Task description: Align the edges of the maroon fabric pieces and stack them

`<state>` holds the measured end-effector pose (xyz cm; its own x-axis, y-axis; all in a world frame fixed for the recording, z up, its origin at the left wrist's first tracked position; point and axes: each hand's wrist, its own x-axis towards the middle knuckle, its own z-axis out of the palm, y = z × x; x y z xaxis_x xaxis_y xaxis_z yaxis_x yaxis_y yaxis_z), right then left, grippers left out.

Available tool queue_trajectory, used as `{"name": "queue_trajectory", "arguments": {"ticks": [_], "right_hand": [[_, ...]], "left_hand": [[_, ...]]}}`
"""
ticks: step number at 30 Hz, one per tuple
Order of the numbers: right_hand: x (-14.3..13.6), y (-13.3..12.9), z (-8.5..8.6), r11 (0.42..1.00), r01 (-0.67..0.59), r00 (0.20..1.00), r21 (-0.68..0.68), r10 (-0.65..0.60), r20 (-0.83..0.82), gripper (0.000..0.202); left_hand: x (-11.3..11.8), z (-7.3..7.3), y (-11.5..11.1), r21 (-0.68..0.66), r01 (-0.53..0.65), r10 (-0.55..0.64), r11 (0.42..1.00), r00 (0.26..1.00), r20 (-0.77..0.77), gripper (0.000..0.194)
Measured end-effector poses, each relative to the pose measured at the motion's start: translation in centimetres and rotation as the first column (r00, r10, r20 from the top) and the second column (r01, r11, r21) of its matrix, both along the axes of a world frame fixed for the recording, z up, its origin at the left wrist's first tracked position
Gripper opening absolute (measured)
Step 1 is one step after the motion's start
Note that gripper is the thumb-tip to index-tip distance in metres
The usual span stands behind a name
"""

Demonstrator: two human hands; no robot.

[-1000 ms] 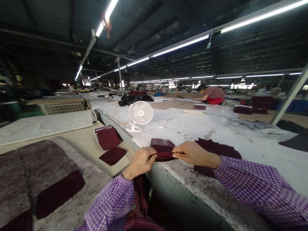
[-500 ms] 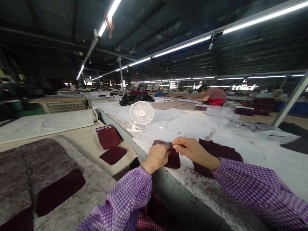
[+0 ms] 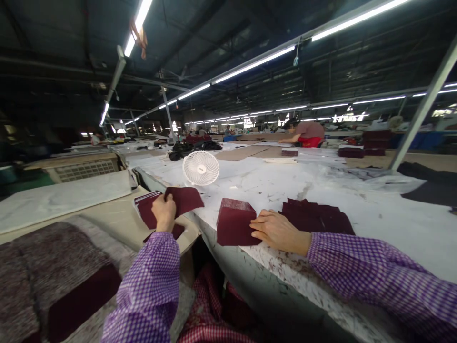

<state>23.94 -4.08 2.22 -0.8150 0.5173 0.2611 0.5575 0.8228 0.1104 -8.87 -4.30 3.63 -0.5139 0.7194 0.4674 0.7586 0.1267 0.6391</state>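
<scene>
White fan: here was the landmark, the white fan up at the far-left part of the pale counter.
Left hand: out it reached, this left hand, front-left of the fan, its grip pinched on one end of a loose maroon piece; that end hold left the rest spread out, just in front of the fan.
Pale-edged stack: the stack lay front-left of the fan, beside and partly behind those fingers, its layers roughly lined up, seemingly to keep them together.
Right hand: over to the front-right of the fan, the right hand had an unclenched grip, fingers stretched onto the edge of a flat maroon panel, apparently steadying it.
Fanned pile: farther right of the fan, dark pieces overlapped, perhaps leaving edges easy to catch.
</scene>
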Motion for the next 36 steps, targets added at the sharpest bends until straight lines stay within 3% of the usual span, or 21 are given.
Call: {"name": "queue_trajectory", "arguments": {"ticks": [2,5,9,10,12,14,15,17,20,23,25,28,32,36], "right_hand": [[0.0,0.0,-0.2,1.0,0.001,0.999,-0.016,-0.002,-0.038,0.03],[0.1,0.2,-0.4,0.997,0.015,0.996,-0.081,-0.022,-0.091,0.028],[0.3,0.5,0.2,0.964,0.002,0.976,-0.268,-0.061,-0.21,0.031],[0.4,0.5,0.4,0.933,0.026,0.954,-0.358,-0.13,-0.27,0.038],[0.5,0.5,0.7,0.811,0.053,0.88,-0.583,-0.313,-0.356,0.053],[0.6,0.4,0.8,0.665,0.026,0.833,-0.746,-0.427,-0.352,0.054],[0.7,0.2,0.7,0.622,0.005,0.833,-0.783,-0.436,-0.341,0.052],[1.0,0.0,0.6,0.596,-0.035,0.848,-0.802,-0.407,-0.339,0.056],[1.3,-0.3,0.4,0.597,-0.068,0.859,-0.799,-0.373,-0.352,0.058],[1.4,-0.5,0.6,0.684,-0.044,0.876,-0.728,-0.324,-0.357,0.058],[1.3,-0.5,0.7,0.738,-0.025,0.887,-0.674,-0.295,-0.356,0.056],[1.3,-0.6,1.0,0.764,0.044,0.894,-0.644,-0.318,-0.315,0.056],[1.6,-0.5,1.0,0.811,0.172,0.896,-0.559,-0.364,-0.254,0.06],[2.1,-0.3,0.6,0.832,0.184,0.898,-0.524,-0.359,-0.254,0.058]], "left_hand": [[-1.0,1.5,-1.2,0.007,-0.133,0.133,0.991,0.991,-0.012,0.036],[1.6,2.9,-2.6,-0.015,-0.18,0.176,0.983,0.971,-0.162,0.03],[9.3,1.9,-4.4,-0.055,-0.017,0.001,0.998,0.961,-0.275,0.025],[11.3,1.1,-4.9,-0.098,0.101,-0.128,0.99,0.936,-0.328,0.026],[14.7,-0.5,-6.4,-0.152,0.304,-0.339,0.941,0.862,-0.377,0.026],[17.0,-1.9,-7.8,-0.22,0.446,-0.498,0.867,0.778,-0.384,0.025],[17.6,-2.4,-8.5,-0.25,0.498,-0.557,0.83,0.742,-0.372,0.024],[18.1,-2.9,-9.2,-0.261,0.589,-0.644,0.765,0.693,-0.324,0.022],[17.2,-2.6,-8.2,-0.137,0.637,-0.647,0.758,0.711,-0.274,0.024],[16.1,-2.0,-5.6,-0.019,0.568,-0.552,0.823,0.791,-0.263,0.026],[15.9,-1.9,-3.7,-0.065,0.568,-0.571,0.82,0.806,-0.156,0.026],[16.7,-2.3,-1.7,-0.155,0.605,-0.604,0.781,0.795,0.058,0.014],[18.0,-2.9,-0.9,-0.151,0.59,-0.598,0.794,0.801,-0.015,0.012],[18.2,-2.9,-1.0,-0.144,0.602,-0.61,0.785,0.792,-0.014,0.018]]}}
